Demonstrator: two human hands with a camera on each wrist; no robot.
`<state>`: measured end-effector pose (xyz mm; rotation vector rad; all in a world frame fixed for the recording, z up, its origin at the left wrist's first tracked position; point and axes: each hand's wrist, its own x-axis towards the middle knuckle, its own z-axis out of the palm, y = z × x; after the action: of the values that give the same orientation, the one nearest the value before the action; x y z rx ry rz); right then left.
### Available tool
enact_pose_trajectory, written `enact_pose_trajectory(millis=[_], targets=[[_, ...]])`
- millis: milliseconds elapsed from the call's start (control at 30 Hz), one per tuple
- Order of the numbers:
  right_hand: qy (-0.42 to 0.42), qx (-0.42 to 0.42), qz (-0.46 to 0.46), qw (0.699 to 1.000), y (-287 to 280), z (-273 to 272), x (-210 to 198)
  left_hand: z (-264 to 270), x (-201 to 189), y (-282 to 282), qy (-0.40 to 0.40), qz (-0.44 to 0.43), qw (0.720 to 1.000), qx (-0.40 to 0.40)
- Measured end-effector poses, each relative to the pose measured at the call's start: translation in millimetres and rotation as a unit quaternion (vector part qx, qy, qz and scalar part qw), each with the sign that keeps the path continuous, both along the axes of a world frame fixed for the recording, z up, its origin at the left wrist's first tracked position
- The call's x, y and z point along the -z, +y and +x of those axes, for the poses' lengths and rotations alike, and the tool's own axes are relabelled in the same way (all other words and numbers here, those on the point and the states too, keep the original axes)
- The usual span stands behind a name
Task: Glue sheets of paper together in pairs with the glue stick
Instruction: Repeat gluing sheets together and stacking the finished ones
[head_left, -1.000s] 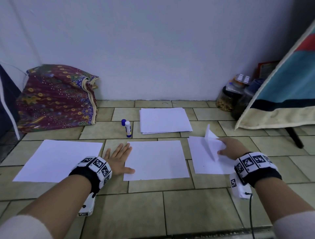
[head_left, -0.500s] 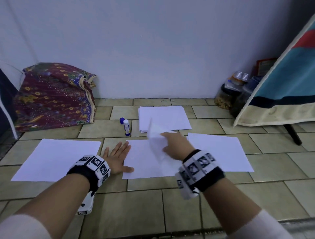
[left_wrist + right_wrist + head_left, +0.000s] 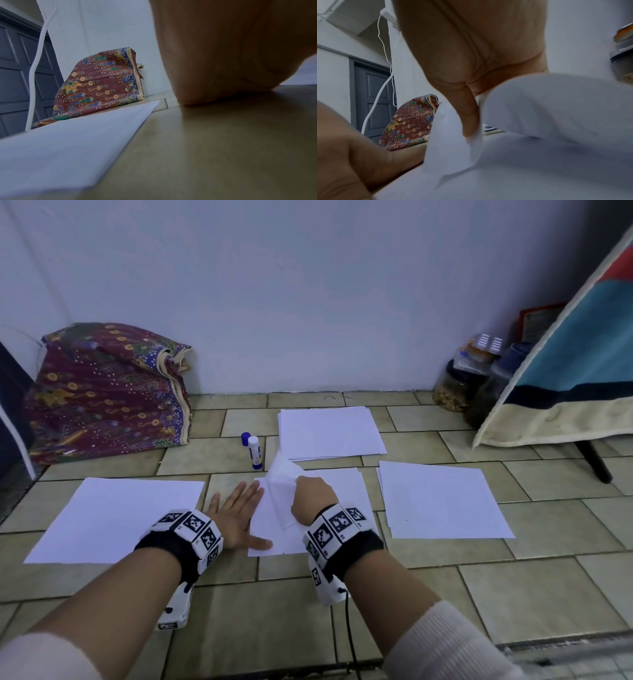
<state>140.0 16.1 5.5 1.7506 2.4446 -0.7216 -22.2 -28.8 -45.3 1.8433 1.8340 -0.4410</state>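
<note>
My right hand [image 3: 310, 498] pinches a white sheet [image 3: 281, 491] that curls up over the middle sheet [image 3: 346, 491] on the tiled floor. In the right wrist view the thumb [image 3: 469, 119] presses the curled sheet [image 3: 453, 142]. My left hand [image 3: 239, 515] lies flat with straight fingers on the floor, thumb on the middle sheet's left edge. A glue stick [image 3: 255, 451] stands upright beside its blue cap [image 3: 245, 438], behind the hands. A stack of paper [image 3: 329, 433] lies near the wall. More sheets lie at the left [image 3: 116, 515] and right [image 3: 442, 501].
A folded patterned cloth [image 3: 106, 392] leans on the wall at the left. Jars [image 3: 459, 385] and a slanted striped fabric panel [image 3: 575, 364] with a dark leg [image 3: 594, 460] stand at the right. A cable [image 3: 349, 628] hangs from my right wrist.
My right hand has carried a sheet from the right pile leftward to above the middle sheet. The left hand has stayed flat in place.
</note>
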Motion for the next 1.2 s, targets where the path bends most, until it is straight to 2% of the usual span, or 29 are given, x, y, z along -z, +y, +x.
enact_pose_trajectory(millis=[633, 1200], targets=[[0.013, 0.036, -0.015, 0.999, -9.4, 2.1, 5.1, 3.1, -1.7, -0.6, 0.008, -0.010, 1.000, 0.001], [0.016, 0.034, -0.018, 0.999, -8.8, 4.0, 3.5, 1.9, 0.9, 0.3, 0.014, -0.008, 1.000, 0.002]])
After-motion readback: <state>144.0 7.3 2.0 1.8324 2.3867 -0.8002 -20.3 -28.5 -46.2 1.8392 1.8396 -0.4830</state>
